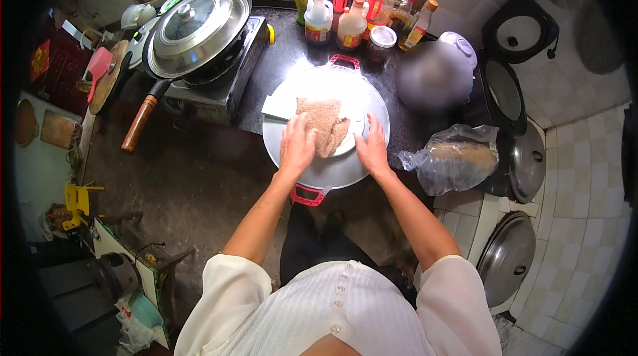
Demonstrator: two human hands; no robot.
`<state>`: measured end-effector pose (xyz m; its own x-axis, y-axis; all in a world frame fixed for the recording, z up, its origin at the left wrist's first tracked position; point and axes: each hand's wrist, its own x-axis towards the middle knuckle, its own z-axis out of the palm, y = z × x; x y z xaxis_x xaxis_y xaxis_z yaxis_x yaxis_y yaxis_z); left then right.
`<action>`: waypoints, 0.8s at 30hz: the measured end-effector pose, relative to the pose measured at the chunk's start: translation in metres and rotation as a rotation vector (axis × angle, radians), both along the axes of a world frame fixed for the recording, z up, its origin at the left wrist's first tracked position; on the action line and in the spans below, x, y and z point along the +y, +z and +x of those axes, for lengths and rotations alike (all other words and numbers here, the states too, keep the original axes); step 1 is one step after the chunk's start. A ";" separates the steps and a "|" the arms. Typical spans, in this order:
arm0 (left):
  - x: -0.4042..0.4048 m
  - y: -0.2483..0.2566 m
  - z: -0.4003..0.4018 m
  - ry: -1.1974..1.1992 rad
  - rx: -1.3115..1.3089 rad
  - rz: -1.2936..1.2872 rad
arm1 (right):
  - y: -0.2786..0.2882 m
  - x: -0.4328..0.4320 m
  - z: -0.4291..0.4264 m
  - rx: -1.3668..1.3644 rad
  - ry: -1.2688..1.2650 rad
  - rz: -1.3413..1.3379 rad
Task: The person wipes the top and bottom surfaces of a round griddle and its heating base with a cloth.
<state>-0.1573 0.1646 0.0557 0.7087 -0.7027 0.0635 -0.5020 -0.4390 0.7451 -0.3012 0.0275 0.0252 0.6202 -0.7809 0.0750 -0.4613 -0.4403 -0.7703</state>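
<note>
A brown terry cloth [323, 122] lies bunched on a white round plate [351, 142], which sits on a large round silver-grey metal pan or lid [324, 174] with red handles. My left hand [297, 144] is at the cloth's left edge, its thumb over the fabric; whether it grips the cloth cannot be told. My right hand [372, 147] is at the plate's right side with fingers apart and nothing in it. A pale flat-edged object [275, 107] sticks out on the left, mostly lost in glare. Bright light washes out the far part of the metal surface.
At left, a lidded wok [192, 32] stands on a gas stove [209, 99], its wooden handle [139, 124] jutting toward me. Several sauce bottles [319, 20] line the back beside a glass jar [382, 43]. A plastic-bagged item [456, 156] and an open rice cooker [503, 89] are at right.
</note>
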 end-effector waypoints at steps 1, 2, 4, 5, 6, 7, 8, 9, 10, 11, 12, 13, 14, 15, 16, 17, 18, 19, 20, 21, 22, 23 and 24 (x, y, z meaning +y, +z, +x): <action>0.002 -0.001 -0.004 0.006 0.000 0.001 | 0.000 0.007 -0.001 0.116 0.051 -0.253; 0.000 -0.003 -0.011 -0.063 -0.155 0.097 | 0.001 0.012 -0.004 0.232 0.150 -0.031; -0.009 -0.004 -0.023 -0.148 -0.360 0.188 | -0.014 0.022 -0.011 0.262 0.197 -0.118; -0.014 -0.017 -0.026 -0.146 -0.357 0.185 | -0.023 0.025 -0.013 0.283 0.249 -0.201; -0.014 -0.036 -0.025 -0.105 -0.396 0.193 | -0.018 0.032 -0.006 0.297 0.251 -0.150; -0.020 -0.037 -0.029 -0.081 -0.433 0.194 | -0.014 0.033 -0.004 0.298 0.252 -0.153; -0.021 -0.038 -0.038 -0.116 -0.396 0.128 | -0.009 0.034 -0.003 0.214 0.232 -0.145; -0.023 -0.032 -0.050 -0.195 -0.355 0.159 | -0.004 0.032 -0.005 0.137 0.202 -0.138; -0.016 -0.027 -0.056 -0.271 -0.304 0.124 | 0.005 0.031 -0.006 0.138 0.200 -0.140; -0.012 -0.022 -0.060 -0.346 -0.252 0.090 | 0.015 0.031 -0.006 0.088 0.197 -0.037; -0.013 -0.007 -0.058 -0.350 -0.254 0.085 | 0.028 0.030 -0.007 0.036 0.192 0.063; -0.014 0.009 -0.053 -0.268 0.002 0.070 | 0.040 0.032 -0.006 0.036 0.190 0.063; -0.017 0.016 -0.046 -0.184 0.257 0.056 | 0.051 0.034 -0.004 -0.071 0.157 0.270; -0.022 0.012 -0.031 -0.193 0.158 -0.095 | 0.043 0.031 -0.006 -0.041 0.142 0.251; -0.032 0.011 -0.020 -0.118 0.071 -0.118 | 0.033 0.027 -0.009 -0.006 0.125 0.236; -0.044 0.011 -0.010 -0.043 -0.016 -0.142 | 0.012 0.023 -0.013 -0.005 0.116 0.234; -0.059 0.008 -0.002 -0.025 -0.160 -0.213 | -0.008 0.020 -0.016 0.067 0.156 0.123; -0.070 0.012 0.002 -0.001 -0.304 -0.283 | -0.013 0.019 -0.017 0.140 0.199 0.012; -0.079 0.015 0.000 -0.073 -0.198 -0.315 | -0.017 0.020 -0.019 0.178 0.193 0.061; -0.083 0.007 -0.003 -0.070 -0.197 -0.317 | -0.020 0.021 -0.017 0.180 0.196 0.058; -0.087 -0.006 -0.006 -0.169 -0.453 -0.063 | -0.024 0.022 -0.015 0.185 0.199 0.029; -0.090 -0.019 -0.008 -0.263 -0.704 0.198 | -0.026 0.024 -0.014 0.189 0.203 -0.001; -0.091 -0.027 -0.011 -0.318 -0.688 0.203 | -0.004 0.027 -0.007 0.150 0.224 0.213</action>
<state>-0.1687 0.0731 0.0283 0.3195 -0.9102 0.2637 -0.9462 -0.2910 0.1418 -0.3080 0.0540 0.0216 0.7701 -0.6119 -0.1802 -0.4859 -0.3798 -0.7872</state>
